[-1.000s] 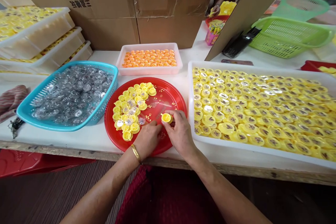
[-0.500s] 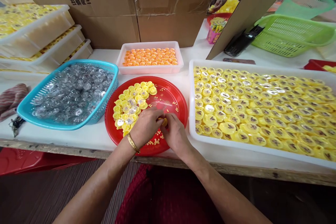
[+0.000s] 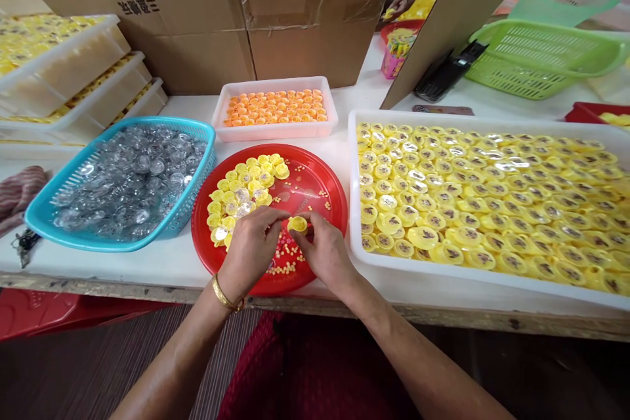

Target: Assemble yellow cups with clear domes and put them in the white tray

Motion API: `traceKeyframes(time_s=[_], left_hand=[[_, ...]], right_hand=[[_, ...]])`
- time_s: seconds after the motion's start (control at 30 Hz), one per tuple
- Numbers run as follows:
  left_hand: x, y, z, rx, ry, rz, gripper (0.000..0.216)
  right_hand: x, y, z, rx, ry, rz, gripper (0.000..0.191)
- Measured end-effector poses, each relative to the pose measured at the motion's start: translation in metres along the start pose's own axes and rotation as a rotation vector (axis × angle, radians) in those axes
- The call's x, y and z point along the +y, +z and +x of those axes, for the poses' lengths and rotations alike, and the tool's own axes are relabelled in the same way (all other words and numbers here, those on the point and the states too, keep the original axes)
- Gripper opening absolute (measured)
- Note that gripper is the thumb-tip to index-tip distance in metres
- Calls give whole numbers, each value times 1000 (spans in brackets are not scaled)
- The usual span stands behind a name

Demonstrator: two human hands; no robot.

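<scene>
Between the thumb and fingers of my right hand [image 3: 325, 249] is a small yellow toy cup [image 3: 297, 224], its round mouth facing up. My left hand [image 3: 253, 243] is just left of it, index finger stretched towards the cup's rim and thumb apart; whether the fingertip touches is unclear. Both hands are over a round red tray [image 3: 325, 174]. Small yellow cups [image 3: 229, 190], some with clear shiny tops, crowd the tray's left side, partly hidden by my left hand. Tiny pale pellets [image 3: 285, 267] lie scattered on the tray.
A blue basket [image 3: 34, 216] of clear plastic pieces stands left, a white bin [image 3: 352, 177] of yellow cups right. Behind the tray sits a white box [image 3: 275, 134] of orange pieces. Cardboard [image 3: 197, 46] walls the back, where another person's hand [image 3: 401, 5] shows. Stacked bins [image 3: 93, 46] rise at left.
My left hand has drawn back a little to the left from my right hand. The yellow cup, mostly covered before, now shows in my right fingers. The view has shifted slightly.
</scene>
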State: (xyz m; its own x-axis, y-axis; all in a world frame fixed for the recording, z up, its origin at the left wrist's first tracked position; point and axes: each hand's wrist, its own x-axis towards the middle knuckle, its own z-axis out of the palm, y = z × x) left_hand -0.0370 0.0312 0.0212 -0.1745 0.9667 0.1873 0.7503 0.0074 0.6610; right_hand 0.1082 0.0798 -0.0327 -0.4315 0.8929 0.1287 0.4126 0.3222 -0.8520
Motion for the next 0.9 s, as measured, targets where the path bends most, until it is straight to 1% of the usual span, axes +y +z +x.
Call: traceKeyframes(time_s=[0.07,0.2,0.23,0.3,0.4,0.5,0.57,0.63,0.7,0.8,0.87,0.9], left_hand=[[-3,3,-6,-63,-2,101,20],[-5,16,-14,-336,31,325,15],[-5,21,-14,-384,52,358,14],[-4,32,-13,-437,90,379,19],[-3,46,-8,-503,107,334,21],[-2,52,-9,-558,106,311,24],[-4,50,-12,-541,93,324,24],[-7,44,-14,-486,54,328,22],[-8,35,-14,-381,17,286,19],[-7,21,-7,-192,3,138,13],[-3,17,-1,-115,20,71,12],[-1,16,2,-106,39,63,12]], right_hand=[[-1,-1,1,3,8,-11,22],[-2,-3,3,57,18,-53,27],[-1,-3,4,66,28,-44,26],[0,-2,5,78,57,5,23],[4,-2,7,102,87,98,18],[5,-2,7,119,99,102,18],[4,-2,7,125,87,75,18],[3,-1,7,140,54,40,20],[2,1,6,148,13,0,22],[1,4,4,132,-34,-49,26],[2,5,3,103,-62,-75,27],[2,6,2,91,-73,-88,27]])
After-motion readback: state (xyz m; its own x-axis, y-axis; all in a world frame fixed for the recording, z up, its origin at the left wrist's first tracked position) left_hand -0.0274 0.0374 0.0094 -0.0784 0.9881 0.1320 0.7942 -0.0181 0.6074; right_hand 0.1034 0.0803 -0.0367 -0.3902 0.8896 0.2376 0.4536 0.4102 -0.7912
